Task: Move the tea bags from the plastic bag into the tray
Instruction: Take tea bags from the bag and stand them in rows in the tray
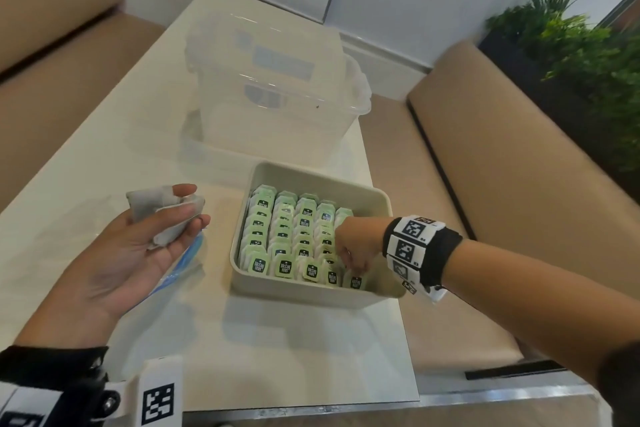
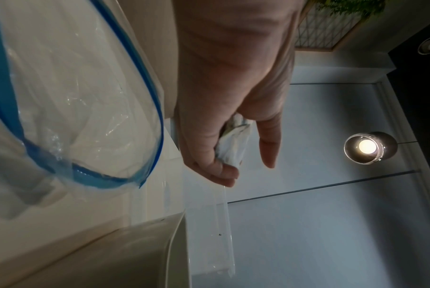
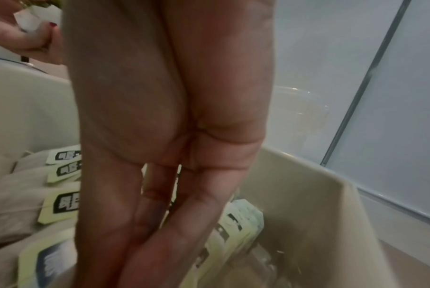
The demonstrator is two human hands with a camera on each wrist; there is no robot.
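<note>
My left hand lies palm up left of the tray and grips a small bunch of white tea bags, thumb across them; the left wrist view shows the same tea bags. Under that hand lies the clear plastic bag with a blue zip edge. The beige tray holds several rows of green-tagged tea bags. My right hand reaches down into the tray's near right corner, thumb and fingers drawn together on a tea bag. Its fingertips are hidden.
A clear plastic storage box with its lid stands on the white table behind the tray. Tan bench seats run along both sides. A green plant is at the far right.
</note>
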